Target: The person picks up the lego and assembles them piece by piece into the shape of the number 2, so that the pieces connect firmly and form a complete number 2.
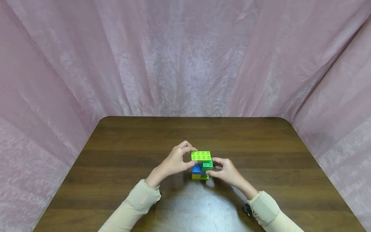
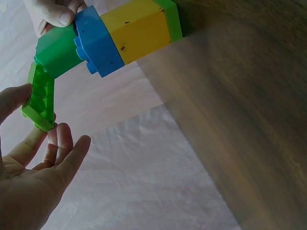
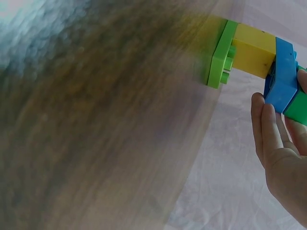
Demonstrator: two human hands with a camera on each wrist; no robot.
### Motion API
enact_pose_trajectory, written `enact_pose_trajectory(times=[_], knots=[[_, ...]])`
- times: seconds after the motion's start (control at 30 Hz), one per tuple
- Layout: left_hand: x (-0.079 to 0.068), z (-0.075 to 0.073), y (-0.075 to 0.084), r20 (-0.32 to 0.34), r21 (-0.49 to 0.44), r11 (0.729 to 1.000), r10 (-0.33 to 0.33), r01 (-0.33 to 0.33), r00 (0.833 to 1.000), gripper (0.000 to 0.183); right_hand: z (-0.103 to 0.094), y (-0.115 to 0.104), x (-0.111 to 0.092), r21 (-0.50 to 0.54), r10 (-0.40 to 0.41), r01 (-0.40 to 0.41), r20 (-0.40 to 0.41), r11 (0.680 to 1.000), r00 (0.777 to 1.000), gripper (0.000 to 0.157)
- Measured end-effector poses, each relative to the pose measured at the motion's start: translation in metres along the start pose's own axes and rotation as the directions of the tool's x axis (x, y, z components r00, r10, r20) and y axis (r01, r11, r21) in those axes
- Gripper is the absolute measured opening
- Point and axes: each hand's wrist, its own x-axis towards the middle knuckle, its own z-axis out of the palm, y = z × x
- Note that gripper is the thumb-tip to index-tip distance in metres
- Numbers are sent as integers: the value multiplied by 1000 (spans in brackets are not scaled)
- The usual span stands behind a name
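My left hand (image 1: pixel 177 160) pinches a thin lime-green toy building brick (image 1: pixel 201 156) between thumb and fingers. Its far end sits over the top of a small tower, touching a green brick (image 2: pixel 58 50) in the left wrist view; whether the studs are joined I cannot tell. Beneath the green brick come a blue brick (image 2: pixel 98 40), a yellow brick (image 2: pixel 136 28) and a thin lime-green base brick (image 3: pixel 221 55) on the table. From the right, my right hand (image 1: pixel 227 172) grips the green brick, with other fingertips near the blue one in the right wrist view.
The tower stands on a brown wooden table (image 1: pixel 139 161) with rounded back corners. Pinkish curtains (image 1: pixel 179 58) hang behind the table and along both sides. Dark straps (image 1: pixel 246 209) show at the wrists under the pale sleeves.
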Motion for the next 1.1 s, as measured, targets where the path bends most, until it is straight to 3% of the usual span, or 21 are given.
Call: enact_pose_trajectory(times=[0.5,0.73,1.1], knots=[[0,7,2,24,1,999,36,-36,999,34,1,0,-1,-2,0,0,4,1000,1000,44],[0,8,4,44,-8,999,32,-32,999,34,1,0,-1,-8,-31,31,5,999,1000,47],[0,7,6,73,-39,999,14,-11,997,34,-1,-1,-2,-29,4,-4,10,1000,1000,43]])
